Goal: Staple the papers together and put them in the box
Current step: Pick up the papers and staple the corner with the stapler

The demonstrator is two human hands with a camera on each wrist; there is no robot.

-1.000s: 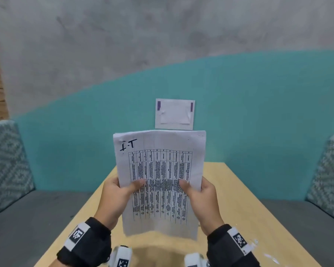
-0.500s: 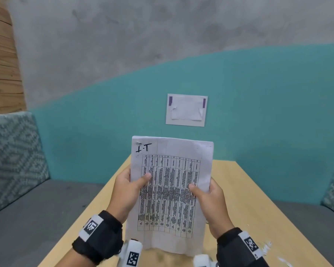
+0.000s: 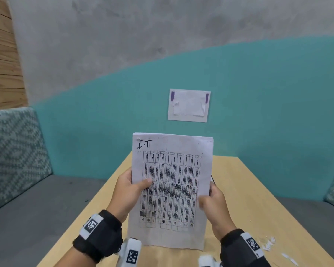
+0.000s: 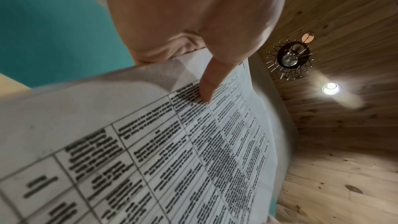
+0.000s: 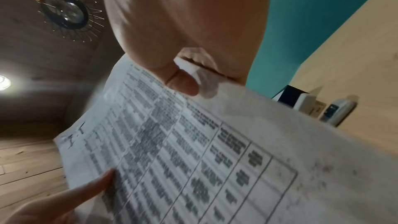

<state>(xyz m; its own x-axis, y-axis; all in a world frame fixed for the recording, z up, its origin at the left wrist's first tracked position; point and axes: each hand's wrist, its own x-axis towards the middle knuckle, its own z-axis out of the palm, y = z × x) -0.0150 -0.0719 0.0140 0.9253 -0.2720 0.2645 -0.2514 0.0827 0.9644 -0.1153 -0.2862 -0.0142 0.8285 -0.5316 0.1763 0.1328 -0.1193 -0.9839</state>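
Observation:
A stack of printed papers with a table grid and "I.T" written at the top stands upright over the wooden table. My left hand pinches its left edge, thumb on the front. My right hand grips the right edge, thumb on the front and the fingers behind. In the right wrist view a dark and white box and a white stapler-like object lie on the table behind the papers. The head view hides both.
A sheet is taped to the teal wall ahead. Grey benches with patterned cushions flank the table. Small white paper scraps lie near the table's right front edge.
My right thumb has slid from the front middle of the sheet out to its right edge. The papers have stayed upright in both hands.

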